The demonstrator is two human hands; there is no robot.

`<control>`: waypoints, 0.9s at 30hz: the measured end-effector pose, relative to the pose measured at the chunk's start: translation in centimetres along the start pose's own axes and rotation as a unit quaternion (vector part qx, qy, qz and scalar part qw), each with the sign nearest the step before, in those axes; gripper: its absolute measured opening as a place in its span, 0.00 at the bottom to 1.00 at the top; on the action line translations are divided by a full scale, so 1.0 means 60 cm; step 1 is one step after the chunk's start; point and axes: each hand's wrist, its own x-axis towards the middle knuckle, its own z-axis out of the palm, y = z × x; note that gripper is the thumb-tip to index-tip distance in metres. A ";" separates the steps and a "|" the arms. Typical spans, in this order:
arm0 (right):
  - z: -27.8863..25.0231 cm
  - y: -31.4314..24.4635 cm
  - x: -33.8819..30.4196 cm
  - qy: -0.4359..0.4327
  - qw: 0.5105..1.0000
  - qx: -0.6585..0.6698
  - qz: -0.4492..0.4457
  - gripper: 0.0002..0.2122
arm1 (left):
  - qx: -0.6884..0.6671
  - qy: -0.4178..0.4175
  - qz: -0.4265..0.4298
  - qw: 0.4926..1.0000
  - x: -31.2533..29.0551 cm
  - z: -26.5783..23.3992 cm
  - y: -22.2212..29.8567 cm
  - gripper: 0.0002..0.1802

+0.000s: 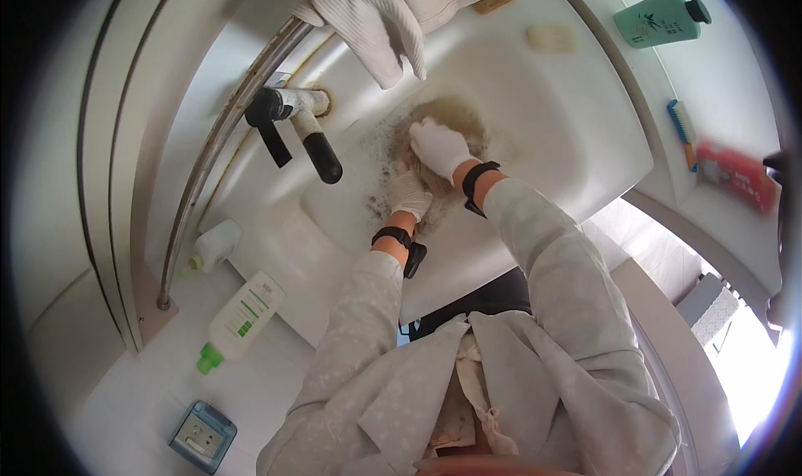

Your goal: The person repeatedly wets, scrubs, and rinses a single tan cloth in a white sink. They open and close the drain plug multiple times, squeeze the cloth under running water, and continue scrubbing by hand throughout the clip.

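Item: brownish cloth (pixel 451 117), wet, lying in the middle of the white washbasin (pixel 576 133) amid soapy foam; largely covered by both hands, so its shape and full extent are hard to make out.

Right hand (pixel 440 147): white glove, black wrist strap; pressed flat on top of the cloth, fingers loosely spread, gripping nothing that can be seen.

Left hand (pixel 408 193): white glove, black wrist strap; curled against the cloth's near edge, bunching it; how much it grips is hidden.

Tap (pixel 294 125): metal with black handles, at the basin's left rim; its base is partly lost behind a curved metal rail (pixel 217 142).

White ribbed towel (pixel 368 25): hangs over the basin's far rim, cut off by the frame's top edge.

Soap bar (pixel 551 37): pale, on the far rim.

Packages: white bottle with green cap and green label marks (pixel 242 317), lying on the counter at the basin's near left corner; small white bottle (pixel 215 244) just beyond it; green bottle with dark cap (pixel 660 18), lying on the right ledge; red packet (pixel 739 175), blurred, near the right edge; blue-and-orange brush (pixel 683 129) between these two.

Blue-framed socket (pixel 202 436): at the lower left.
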 end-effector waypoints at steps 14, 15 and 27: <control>-0.104 0.092 -0.051 0.165 0.956 0.236 0.062 0.28 | -0.667 -0.029 -0.074 0.741 -0.091 -0.087 -0.054 0.42; -0.098 0.073 -0.058 0.168 0.974 0.131 0.080 0.30 | -0.535 0.036 0.000 0.844 -0.108 -0.092 -0.042 0.47; -0.048 0.030 0.034 0.146 0.975 -0.141 0.093 0.22 | -0.088 0.088 0.077 0.989 -0.092 -0.094 0.080 0.72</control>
